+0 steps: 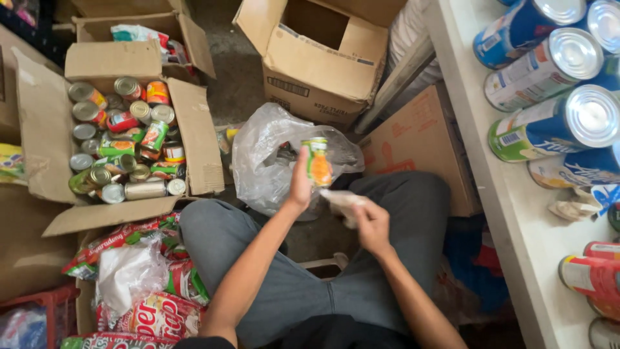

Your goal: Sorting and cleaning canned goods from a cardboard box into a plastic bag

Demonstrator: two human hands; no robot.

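Fingers of your left hand (299,184) wrap the orange-and-green can (318,162), lifting it upright above your lap for easy wiping; your right hand (371,223) pinches a crumpled cloth (340,200) just beside it, over the clear plastic bag (271,155).

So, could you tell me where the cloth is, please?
In the right hand, centre of the head view, just below the can in the left hand.

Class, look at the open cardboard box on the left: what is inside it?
The open cardboard box holds many tin cans, upright and lying, piled together. Whatever lies beneath the top cans, and the box's floor, is covered.
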